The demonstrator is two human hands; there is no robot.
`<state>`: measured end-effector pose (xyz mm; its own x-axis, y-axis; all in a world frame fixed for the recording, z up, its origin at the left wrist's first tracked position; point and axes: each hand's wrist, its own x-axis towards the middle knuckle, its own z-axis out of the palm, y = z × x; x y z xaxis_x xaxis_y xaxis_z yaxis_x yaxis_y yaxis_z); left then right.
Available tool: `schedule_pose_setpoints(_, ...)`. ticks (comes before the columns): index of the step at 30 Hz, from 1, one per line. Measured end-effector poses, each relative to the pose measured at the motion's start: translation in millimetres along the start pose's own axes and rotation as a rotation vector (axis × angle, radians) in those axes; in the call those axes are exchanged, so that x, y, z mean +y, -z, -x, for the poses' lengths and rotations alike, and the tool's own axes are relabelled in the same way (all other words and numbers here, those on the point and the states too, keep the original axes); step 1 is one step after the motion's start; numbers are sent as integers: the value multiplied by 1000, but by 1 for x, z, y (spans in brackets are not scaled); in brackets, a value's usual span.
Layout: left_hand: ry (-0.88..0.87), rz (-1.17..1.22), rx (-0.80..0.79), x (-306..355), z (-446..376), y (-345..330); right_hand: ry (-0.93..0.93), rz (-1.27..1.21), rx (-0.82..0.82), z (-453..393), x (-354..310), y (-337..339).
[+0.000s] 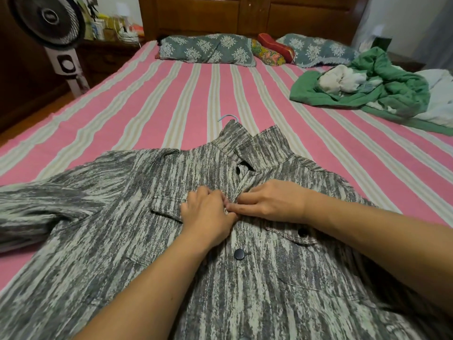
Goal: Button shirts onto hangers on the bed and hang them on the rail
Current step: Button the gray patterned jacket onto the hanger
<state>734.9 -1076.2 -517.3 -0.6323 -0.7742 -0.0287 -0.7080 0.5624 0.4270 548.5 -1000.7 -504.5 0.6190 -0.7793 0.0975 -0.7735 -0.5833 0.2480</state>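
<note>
Shirt [220, 241]: both hands, left [208, 214] and right [269, 202], pinch its placket; ease that button fully through, collar at twelve o'clock.

The hanger [228, 118] shows only its hook above the collar.

We count one grey streaked shirt [245, 278], one hanger hook [226, 117], three dark buttons [239, 254], three pillows [208, 49], one fan [49, 18], two hands [208, 214].
</note>
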Motion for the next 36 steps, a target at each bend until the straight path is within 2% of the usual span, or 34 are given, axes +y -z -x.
schedule_pose_setpoints(3,-3,24,-3,-1,-1,-1,58,4,18,2,4,-7)
schedule_pose_setpoints(8,-22,38,-3,-4,0,-2,27,-9,56,7,6,-16)
schedule_pose_setpoints(12,-71,101,27,-4,2,-2,78,32,25,5,9,-14)
schedule_pose_setpoints(18,-40,134,-1,-5,-2,-3,147,32,-16,2,16,-13)
schedule_pose_setpoints(28,-86,89,-7,-3,0,1,76,11,-56,0,24,-12)
schedule_pose_setpoints(36,-46,34,-20,6,-3,0,-117,-48,-35,1,9,-1)
